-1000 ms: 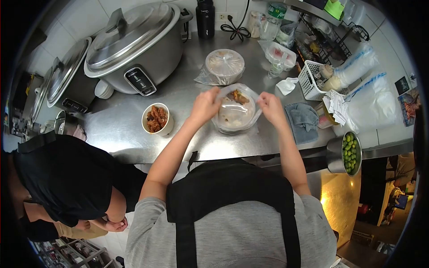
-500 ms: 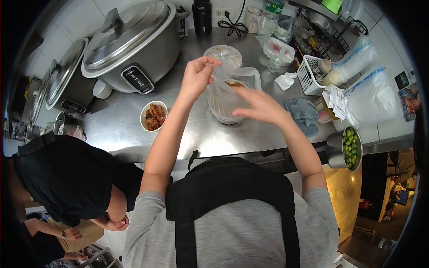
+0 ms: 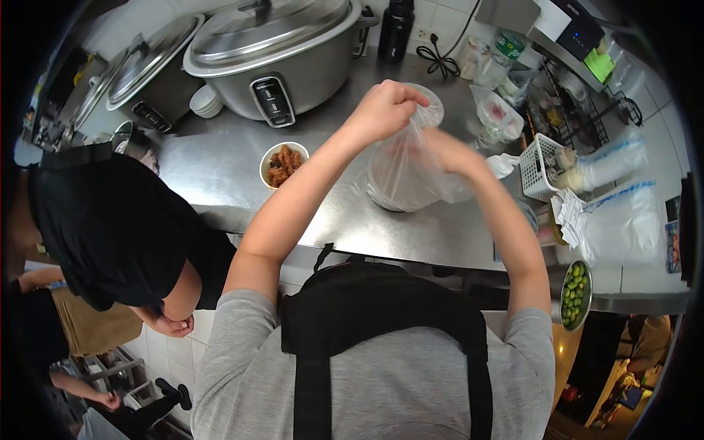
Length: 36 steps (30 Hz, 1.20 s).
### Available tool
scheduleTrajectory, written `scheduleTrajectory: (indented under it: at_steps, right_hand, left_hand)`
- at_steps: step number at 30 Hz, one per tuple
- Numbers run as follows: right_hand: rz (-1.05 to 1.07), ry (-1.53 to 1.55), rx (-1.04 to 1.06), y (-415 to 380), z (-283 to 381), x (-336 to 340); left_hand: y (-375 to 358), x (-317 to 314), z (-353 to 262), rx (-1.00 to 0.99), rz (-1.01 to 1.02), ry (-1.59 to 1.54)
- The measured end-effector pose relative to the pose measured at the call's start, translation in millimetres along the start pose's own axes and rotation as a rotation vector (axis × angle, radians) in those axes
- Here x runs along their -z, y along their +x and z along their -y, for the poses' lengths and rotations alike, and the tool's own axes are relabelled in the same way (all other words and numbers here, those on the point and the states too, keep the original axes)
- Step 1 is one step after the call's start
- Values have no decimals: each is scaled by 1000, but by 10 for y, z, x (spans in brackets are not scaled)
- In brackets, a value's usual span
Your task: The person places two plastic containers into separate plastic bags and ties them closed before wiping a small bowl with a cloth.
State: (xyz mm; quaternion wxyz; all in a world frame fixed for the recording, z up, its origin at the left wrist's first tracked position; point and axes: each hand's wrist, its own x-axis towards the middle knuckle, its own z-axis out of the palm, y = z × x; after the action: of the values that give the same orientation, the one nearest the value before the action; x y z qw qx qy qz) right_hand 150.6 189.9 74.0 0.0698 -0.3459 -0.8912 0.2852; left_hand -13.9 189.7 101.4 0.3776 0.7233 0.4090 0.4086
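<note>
My left hand is closed in a pinch on the gathered top of a clear plastic bag, holding it up above the steel counter. A round tub shows dimly through the bag, its contents hard to make out. My right hand is at the bag's right side, smeared by motion, its fingers hidden behind or within the plastic. Just behind the bag stands a round container with a clear cover. To the left, a white paper bowl holds browned, saucy pieces of food.
Large rice cookers line the back left. On the right are a white basket, plastic bag packs and a metal bowl of small green citrus fruits. A co-worker in black stands close on my left.
My left hand has drawn the bag's top together into a peak. My right hand has moved from over the bag's opening to its right side. The whole view has shifted.
</note>
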Motion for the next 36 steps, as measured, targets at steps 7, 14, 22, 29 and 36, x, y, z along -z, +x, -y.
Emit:
scheduleTrajectory:
  at_steps: [7, 14, 22, 29, 36]
  right_hand:
    - [130, -450, 404, 407, -243, -471]
    - [220, -144, 101, 542, -320, -624]
    - [311, -224, -36, 416, -266, -452]
    - [169, -467, -142, -408, 127, 652]
    - [-470, -516, 112, -1100, 75, 968]
  left_hand:
    - [-93, 236, 135, 32, -95, -6]
    - [-140, 241, 18, 23, -81, -94]
    - [-262, 391, 148, 100, -180, -110]
    - [-377, 498, 285, 179, -146, -114]
    - [-440, 655, 432, 105, 86, -187]
